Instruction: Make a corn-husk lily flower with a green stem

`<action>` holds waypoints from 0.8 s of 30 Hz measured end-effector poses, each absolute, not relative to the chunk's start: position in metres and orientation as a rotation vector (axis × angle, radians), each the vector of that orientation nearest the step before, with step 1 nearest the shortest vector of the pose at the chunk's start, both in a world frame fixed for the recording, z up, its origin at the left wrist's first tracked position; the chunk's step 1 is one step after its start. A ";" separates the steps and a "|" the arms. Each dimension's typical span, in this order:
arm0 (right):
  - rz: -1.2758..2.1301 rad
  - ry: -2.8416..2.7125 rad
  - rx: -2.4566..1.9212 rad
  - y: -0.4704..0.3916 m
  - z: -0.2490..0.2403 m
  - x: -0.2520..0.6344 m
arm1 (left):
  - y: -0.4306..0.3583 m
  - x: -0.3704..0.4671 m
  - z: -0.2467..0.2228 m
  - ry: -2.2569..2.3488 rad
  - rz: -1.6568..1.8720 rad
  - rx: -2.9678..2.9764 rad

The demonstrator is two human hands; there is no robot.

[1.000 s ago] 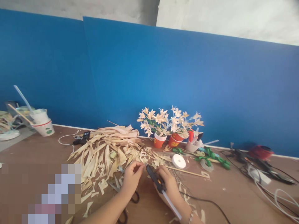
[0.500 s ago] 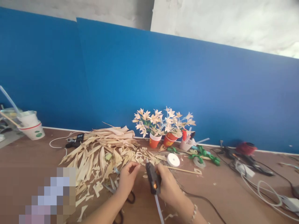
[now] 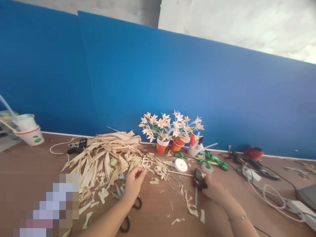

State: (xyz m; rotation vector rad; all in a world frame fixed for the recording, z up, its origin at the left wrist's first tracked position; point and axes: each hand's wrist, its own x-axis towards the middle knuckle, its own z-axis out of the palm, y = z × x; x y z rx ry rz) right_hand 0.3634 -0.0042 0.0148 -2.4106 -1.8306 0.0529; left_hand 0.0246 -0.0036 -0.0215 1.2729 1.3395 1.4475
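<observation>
My left hand is pinched closed above the table, beside the pile of dry pale husks; whatever its fingertips hold is too small to make out. Out to the right, my right hand has its fingers around the black glue gun, whose glue stick points toward me. Scissors with black handles lie partly under my left wrist. Thin wires and pale scraps are spread between my hands. A white roll lies behind the gun.
Two red cups with pale flowers stand by the blue partition. Green tape and a white cup of tools are beside them. Cables and a power strip lie right, paper cups far left.
My right hand has moved right with the glue gun, away from my left hand, uncovering wires and scraps. My left hand stays pinched in nearly the same place.
</observation>
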 end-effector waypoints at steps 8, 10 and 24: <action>0.180 -2.346 -1.606 -0.003 0.044 0.227 | -0.004 0.025 -0.022 1.344 1.439 1.269; 0.249 -2.430 -1.422 -0.003 0.035 0.197 | -0.004 0.025 -0.022 1.351 1.433 1.289; 0.193 -2.576 -1.364 -0.003 0.010 0.174 | -0.004 0.026 -0.021 1.352 1.458 1.291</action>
